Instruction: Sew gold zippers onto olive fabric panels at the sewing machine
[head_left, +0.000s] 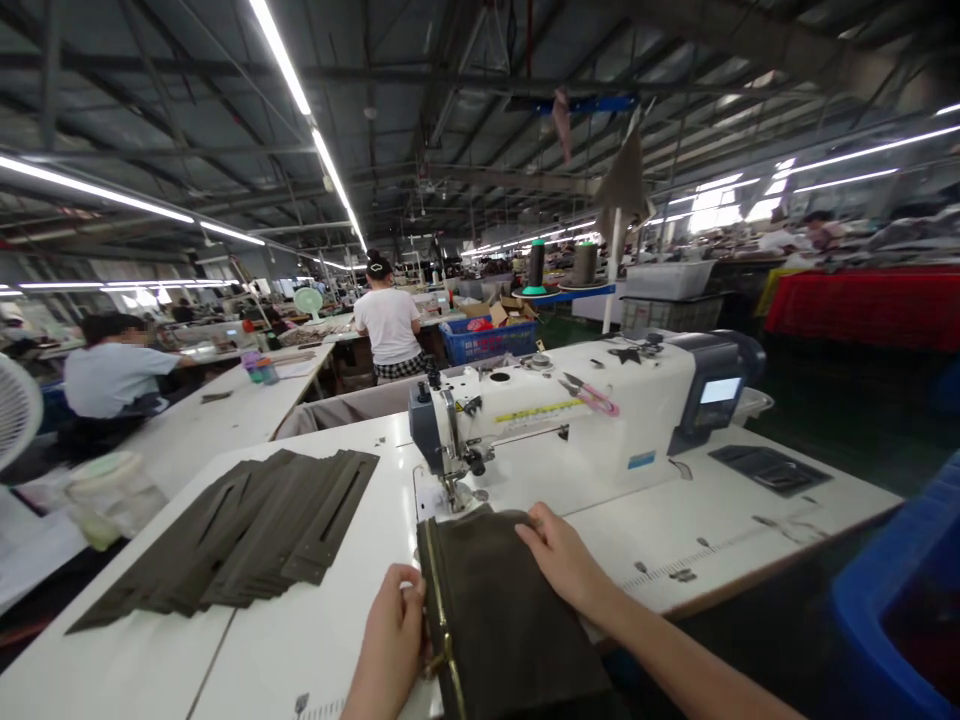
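Your left fingers (pixel 403 600) were curled closed around the brass-coloured edge strip (pixel 442 650) of the olive fabric piece (pixel 502 610), holding it firmly. Your right fingers (pixel 536 530) lay flat and slightly spread on the same piece, pressing without gripping. The piece rested on the white sewing table (pixel 330 620), its far end just beside the presser foot (pixel 454 492) of the sewing machine (pixel 570 410); you could not tell whether it sat under the foot. Progress, as far as visible: one piece was at the needle area, while a fanned stack of slotted olive panels (pixel 232 530) lay at the table's left. Pink-handled snips (pixel 589 395) lay on the machine bed, and a blue crate (pixel 892 610) stood at your right.
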